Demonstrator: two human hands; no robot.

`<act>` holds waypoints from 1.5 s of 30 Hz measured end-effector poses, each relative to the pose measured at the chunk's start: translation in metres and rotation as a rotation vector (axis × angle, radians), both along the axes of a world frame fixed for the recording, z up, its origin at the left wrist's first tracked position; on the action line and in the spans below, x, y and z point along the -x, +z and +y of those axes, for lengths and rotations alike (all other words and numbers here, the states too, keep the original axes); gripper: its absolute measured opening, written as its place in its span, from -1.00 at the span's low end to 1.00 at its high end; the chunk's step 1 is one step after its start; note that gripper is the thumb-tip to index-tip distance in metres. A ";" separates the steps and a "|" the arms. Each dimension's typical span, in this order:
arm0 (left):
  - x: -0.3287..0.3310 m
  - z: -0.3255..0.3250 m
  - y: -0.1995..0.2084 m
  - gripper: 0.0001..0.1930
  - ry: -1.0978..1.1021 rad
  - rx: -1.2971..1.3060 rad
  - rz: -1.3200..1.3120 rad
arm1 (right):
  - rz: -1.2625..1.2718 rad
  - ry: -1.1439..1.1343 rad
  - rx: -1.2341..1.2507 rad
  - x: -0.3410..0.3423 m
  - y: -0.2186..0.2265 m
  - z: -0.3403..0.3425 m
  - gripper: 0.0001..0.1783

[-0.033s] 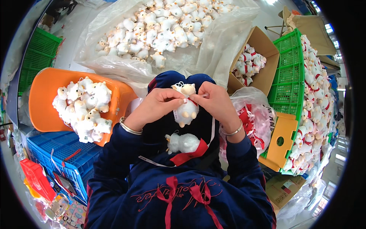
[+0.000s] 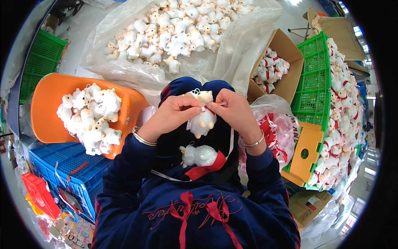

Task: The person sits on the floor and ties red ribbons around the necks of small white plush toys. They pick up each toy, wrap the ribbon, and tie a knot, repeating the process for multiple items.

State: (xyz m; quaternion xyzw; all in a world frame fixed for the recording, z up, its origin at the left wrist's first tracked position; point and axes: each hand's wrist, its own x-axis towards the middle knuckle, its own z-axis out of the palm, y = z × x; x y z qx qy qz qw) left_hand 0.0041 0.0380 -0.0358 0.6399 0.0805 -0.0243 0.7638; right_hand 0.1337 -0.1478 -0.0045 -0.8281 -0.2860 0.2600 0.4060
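A white plush sheep toy (image 2: 202, 122) with a loop on its head is upright over my lap, between my hands. A narrow red ribbon (image 2: 211, 110) is at its neck. My left hand (image 2: 176, 114) is closed in a pinch on the ribbon at the neck's left side. From the other side my right hand (image 2: 235, 112) pinches the ribbon too, fingertips close to the left ones. The exact grip is partly hidden by the fingers. Below, a second plush sheep (image 2: 200, 155) lies sideways on my lap, beside a wider red ribbon piece (image 2: 209, 167) with a pale strip.
Plush toys fill an orange bin (image 2: 45, 108) at left, above a blue crate (image 2: 62, 159). Ahead, a clear plastic sheet (image 2: 232, 54) holds a large heap. At right are a cardboard box (image 2: 286, 45), a bag of red ribbons (image 2: 269, 133) and a green crate (image 2: 309, 79) beside more toys.
My left fingertips have shifted slightly to the right, closer to my right fingertips at the toy's neck. The toys otherwise stay where they were.
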 end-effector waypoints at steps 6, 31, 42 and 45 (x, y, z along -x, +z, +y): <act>-0.006 -0.015 0.000 -0.86 0.083 -0.076 -0.110 | -0.116 0.016 0.055 0.000 -0.004 -0.005 -0.71; 0.001 -0.025 -0.008 -0.89 0.125 0.063 -0.026 | -0.155 0.133 0.006 0.014 0.022 0.003 -0.84; 0.000 -0.028 -0.013 -0.92 0.190 0.018 -0.102 | -0.023 0.146 0.020 0.003 0.025 -0.001 -0.83; -0.001 -0.028 -0.015 -0.92 0.197 -0.099 -0.145 | 0.051 0.100 0.035 -0.002 0.022 -0.004 -0.79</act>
